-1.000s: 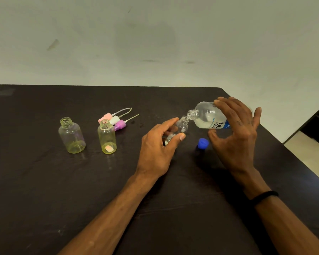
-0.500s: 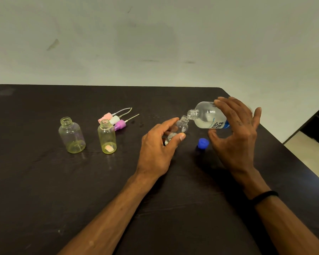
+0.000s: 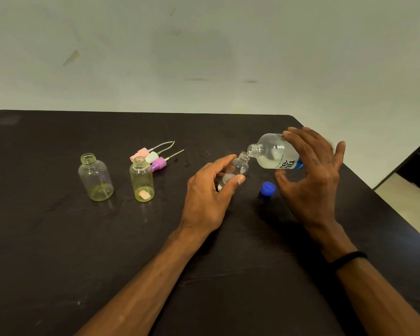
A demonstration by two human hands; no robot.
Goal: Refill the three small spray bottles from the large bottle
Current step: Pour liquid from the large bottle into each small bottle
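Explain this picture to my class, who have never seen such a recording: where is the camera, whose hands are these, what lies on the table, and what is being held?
No machine is here. The single view comes from a camera worn on a person's head, looking forward and down, so both arms belong to the wearer.

The left hand grips a small clear bottle, tilted, with its neck open. The right hand holds the large bottle tipped over, mouth against the small bottle's mouth, to pour. Its fingers curl over the large bottle.

On the dark table stand two more small bottles, open and nearly empty. Behind them lie three spray tops, pink, white and purple. A blue cap lies between the hands.
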